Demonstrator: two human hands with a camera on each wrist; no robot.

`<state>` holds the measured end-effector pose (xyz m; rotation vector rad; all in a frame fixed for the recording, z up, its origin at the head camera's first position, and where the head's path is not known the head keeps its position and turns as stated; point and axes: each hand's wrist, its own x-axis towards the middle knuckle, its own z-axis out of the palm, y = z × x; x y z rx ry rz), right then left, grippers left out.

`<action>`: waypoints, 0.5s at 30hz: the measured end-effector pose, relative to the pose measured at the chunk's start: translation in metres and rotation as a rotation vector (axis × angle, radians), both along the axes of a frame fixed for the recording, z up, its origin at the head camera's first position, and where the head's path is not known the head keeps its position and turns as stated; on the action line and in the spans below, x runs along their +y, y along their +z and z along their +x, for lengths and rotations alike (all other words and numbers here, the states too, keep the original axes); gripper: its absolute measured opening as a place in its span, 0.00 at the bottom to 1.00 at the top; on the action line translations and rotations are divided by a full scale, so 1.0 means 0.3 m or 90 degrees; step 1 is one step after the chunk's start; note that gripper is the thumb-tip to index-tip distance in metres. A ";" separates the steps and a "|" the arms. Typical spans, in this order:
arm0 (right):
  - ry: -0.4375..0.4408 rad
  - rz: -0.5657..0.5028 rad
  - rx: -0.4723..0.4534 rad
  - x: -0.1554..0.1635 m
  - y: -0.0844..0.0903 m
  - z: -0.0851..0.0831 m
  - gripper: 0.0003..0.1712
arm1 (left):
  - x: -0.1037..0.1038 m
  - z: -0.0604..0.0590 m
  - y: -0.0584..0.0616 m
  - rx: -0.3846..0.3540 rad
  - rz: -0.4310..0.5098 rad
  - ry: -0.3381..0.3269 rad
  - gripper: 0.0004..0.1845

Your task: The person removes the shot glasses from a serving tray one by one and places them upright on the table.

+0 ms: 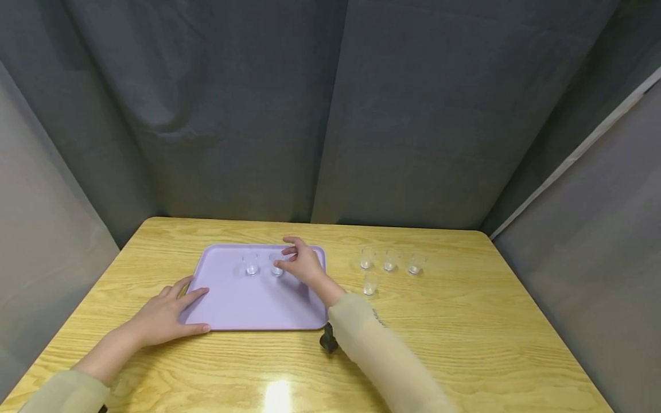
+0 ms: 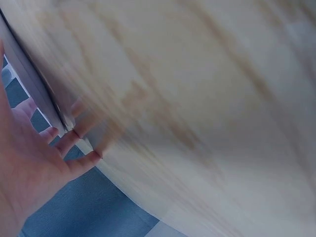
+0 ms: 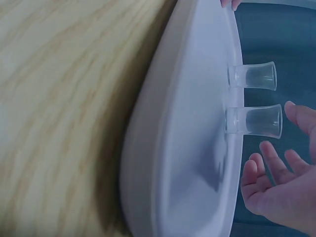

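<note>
A lavender tray (image 1: 242, 307) lies on the wooden table, and two small clear glasses (image 1: 251, 265) (image 1: 277, 267) stand upright near its far edge. My right hand (image 1: 281, 257) hovers at the right-hand glass with its fingers spread. In the right wrist view the fingers (image 3: 266, 150) are loosely open just beside that glass (image 3: 254, 121), apart from it, and the other glass (image 3: 252, 76) stands beyond. My left hand (image 1: 198, 310) rests flat on the tray's front left corner with straight fingers. The left wrist view is blurred and shows the fingertips (image 2: 74, 136) against the tray's rim (image 2: 34, 81).
Several more small clear glasses stand on the bare table right of the tray, three in a row (image 1: 390, 261) and one nearer (image 1: 369, 284). A small black object (image 1: 328, 339) sits by the tray's front right corner. Grey curtains enclose the table on three sides.
</note>
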<state>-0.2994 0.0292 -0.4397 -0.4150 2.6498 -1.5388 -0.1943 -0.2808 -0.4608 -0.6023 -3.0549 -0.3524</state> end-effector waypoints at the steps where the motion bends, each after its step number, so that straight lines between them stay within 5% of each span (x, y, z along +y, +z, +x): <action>1: 0.002 -0.001 0.000 -0.003 -0.003 -0.002 0.34 | 0.001 0.000 0.000 0.000 -0.001 0.000 0.46; 7: -0.004 0.023 0.028 -0.016 -0.014 -0.004 0.19 | 0.002 0.000 0.006 0.000 0.000 0.001 0.46; 15: -0.019 0.024 0.037 -0.018 -0.023 0.001 0.21 | -0.001 -0.002 -0.004 0.001 -0.001 0.001 0.46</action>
